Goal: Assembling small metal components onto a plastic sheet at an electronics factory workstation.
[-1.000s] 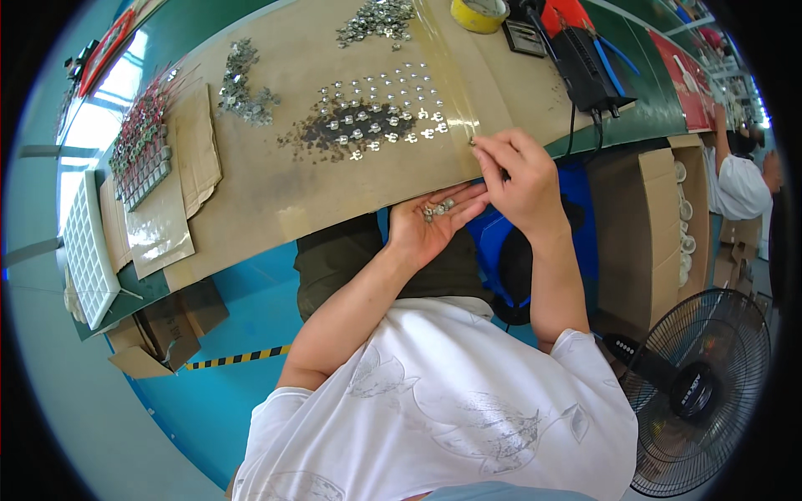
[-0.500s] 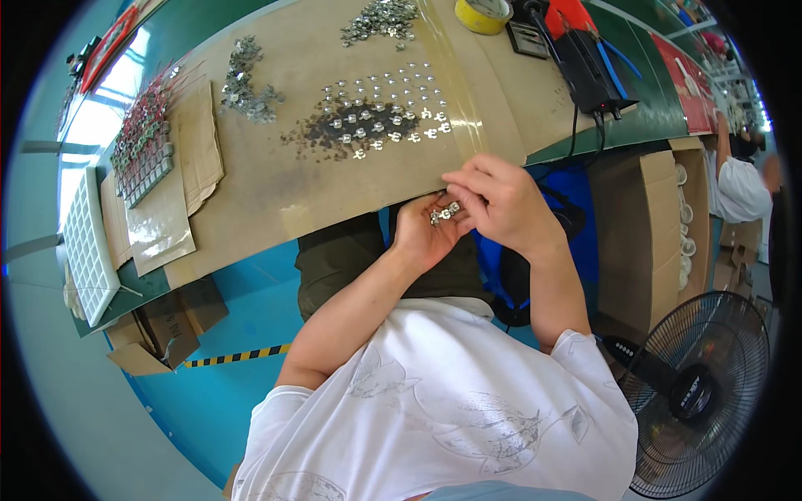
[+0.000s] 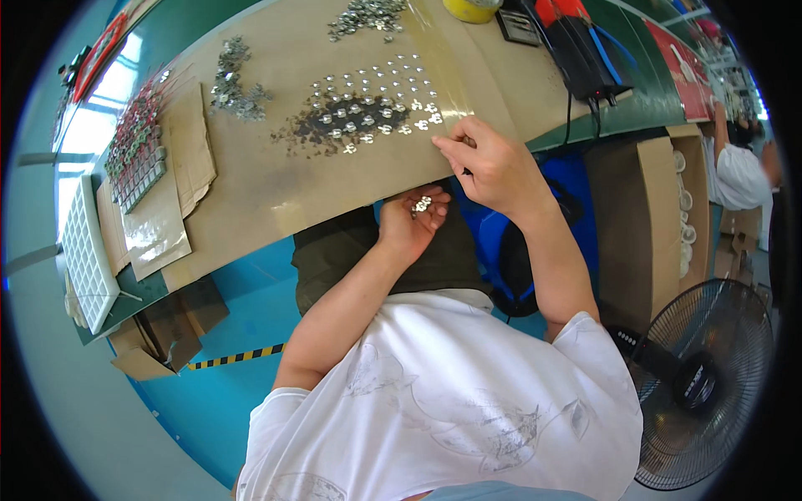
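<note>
My left hand (image 3: 403, 230) is cupped, palm up, below the table edge, with several small shiny metal pieces (image 3: 422, 205) lying in it. Over the front edge of the cardboard-covered table, my right hand (image 3: 494, 171) is closed in a pinch; whatever sits between the fingertips is too small to make out. Just beyond those fingertips, similar metal pieces (image 3: 355, 108) stand in rows on the cardboard, some of them on a dark stained patch. Two heaps of loose metal pieces lie farther off, one at the back (image 3: 372, 18) and one to the left (image 3: 236, 82).
Wired components (image 3: 136, 159) stand in a block at left, beside a white gridded tray (image 3: 88, 250). Yellow tape (image 3: 473, 8) and a black device with cables (image 3: 585, 63) occupy the back right. An open carton (image 3: 660, 225) and a fan (image 3: 697, 380) are on my right.
My right hand has parted from my left and moved forward toward the rows. The left hand has drawn slightly left with its metal pieces, and the whole view has shifted a little.
</note>
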Demonstrator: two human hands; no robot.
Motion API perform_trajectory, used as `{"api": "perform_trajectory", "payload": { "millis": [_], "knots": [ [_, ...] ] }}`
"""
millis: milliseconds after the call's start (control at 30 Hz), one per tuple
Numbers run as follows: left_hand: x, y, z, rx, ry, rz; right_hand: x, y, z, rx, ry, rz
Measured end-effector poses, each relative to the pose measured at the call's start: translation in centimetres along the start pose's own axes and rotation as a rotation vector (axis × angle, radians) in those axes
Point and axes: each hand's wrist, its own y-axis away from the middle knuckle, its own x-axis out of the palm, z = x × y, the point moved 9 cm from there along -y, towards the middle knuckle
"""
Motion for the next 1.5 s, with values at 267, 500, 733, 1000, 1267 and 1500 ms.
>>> {"api": "perform_trajectory", "payload": {
  "millis": [267,500,733,1000,1267,1500],
  "knots": [
    [-1.1,1.0,-2.3,0.058,-0.019,-0.030,-0.9,1.4,0.5,-0.129,-0.048,0.019],
    [-1.7,3.5,-2.4,-0.014,0.027,0.005,-0.6,4.1,1.5,-0.208,0.038,-0.118],
    [-3.1,6.7,-2.2,-0.031,-0.136,-0.085,1.2,8.5,4.0,-0.134,0.114,-0.317],
    [-0.8,8.6,0.1,-0.144,-0.346,-0.108,0.4,17.4,3.8,0.352,-0.235,-0.203],
    [4.8,9.9,0.1,-0.111,-0.636,0.018,-3.2,34.9,1.1,1.024,-0.182,0.220],
    [11.6,8.5,-4.1,0.034,-0.711,0.166,-0.3,56.0,-0.1,1.615,0.076,0.945]
  ]
}}
